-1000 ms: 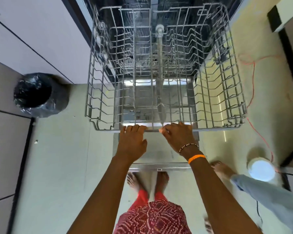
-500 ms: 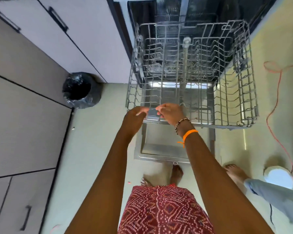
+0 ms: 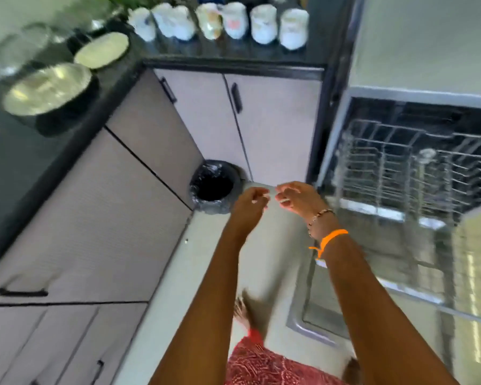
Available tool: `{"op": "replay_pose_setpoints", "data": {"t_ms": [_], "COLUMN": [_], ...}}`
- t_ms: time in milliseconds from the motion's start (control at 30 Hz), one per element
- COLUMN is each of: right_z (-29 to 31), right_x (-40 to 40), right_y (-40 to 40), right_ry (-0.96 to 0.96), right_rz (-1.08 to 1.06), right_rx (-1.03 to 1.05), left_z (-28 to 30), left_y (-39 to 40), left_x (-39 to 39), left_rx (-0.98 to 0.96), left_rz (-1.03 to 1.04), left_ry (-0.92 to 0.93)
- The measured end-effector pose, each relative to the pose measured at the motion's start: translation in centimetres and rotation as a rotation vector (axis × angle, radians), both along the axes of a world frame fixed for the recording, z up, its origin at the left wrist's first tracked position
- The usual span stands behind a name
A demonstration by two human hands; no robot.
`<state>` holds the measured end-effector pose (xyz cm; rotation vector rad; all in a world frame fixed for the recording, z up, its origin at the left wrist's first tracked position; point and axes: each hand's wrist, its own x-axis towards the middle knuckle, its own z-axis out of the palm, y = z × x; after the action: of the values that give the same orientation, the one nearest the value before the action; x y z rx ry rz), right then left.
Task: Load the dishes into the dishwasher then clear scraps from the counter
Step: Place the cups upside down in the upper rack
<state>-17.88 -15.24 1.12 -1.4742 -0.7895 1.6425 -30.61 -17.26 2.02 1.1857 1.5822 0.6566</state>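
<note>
Both hands (image 3: 275, 198) hover empty left of the pulled-out rack (image 3: 417, 173).

Both hands, left (image 3: 249, 202) and right (image 3: 296, 197), hover empty near the bin (image 3: 213, 187); rack (image 3: 417, 173) right, cups (image 3: 235, 20) far on counter (image 3: 0, 151).

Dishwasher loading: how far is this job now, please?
Done: the dishwasher rack is pulled out, apparently empty. In hand: nothing; left hand and right hand are bare, in mid-air. Left: cups and plates wait on the counter; scraps unclear.
</note>
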Motion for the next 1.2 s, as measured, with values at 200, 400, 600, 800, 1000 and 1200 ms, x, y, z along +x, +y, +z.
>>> {"op": "replay_pose_setpoints", "data": {"t_ms": [200, 400, 600, 800, 1000, 1200], "right_z": [3.6, 6.5, 7.4, 6.0, 4.0, 3.1], "right_x": [-7.8, -9.8, -6.2, -1.3, 2.1, 3.2], "right_y": [8.4, 15.3, 22.5, 31.3, 37.4, 40.1], "right_ry": [-0.002, -0.057, -0.298, -0.568, -0.816, -0.666], "right_rz": [-0.050, -0.071, -0.218, -0.535, -0.728, -0.637], "right_rx": [0.065, 0.169, 0.332, 0.425, 0.450, 0.483], "left_z": [2.6, 4.6, 5.6, 5.9, 5.1, 3.4], "left_y": [9.1, 17.9, 25.7, 35.5, 44.2, 47.8], "left_x": [-7.9, -10.6, -8.4, -4.7, 2.2, 5.2], "left_rx": [-0.016, 0.065, 0.131, 0.202, 0.340, 0.451], "left_rz": [-0.046, 0.000, -0.120, -0.171, -0.146, -0.095], "left_ry": [-0.017, -0.100, -0.074, 0.006, 0.089, 0.027]}}
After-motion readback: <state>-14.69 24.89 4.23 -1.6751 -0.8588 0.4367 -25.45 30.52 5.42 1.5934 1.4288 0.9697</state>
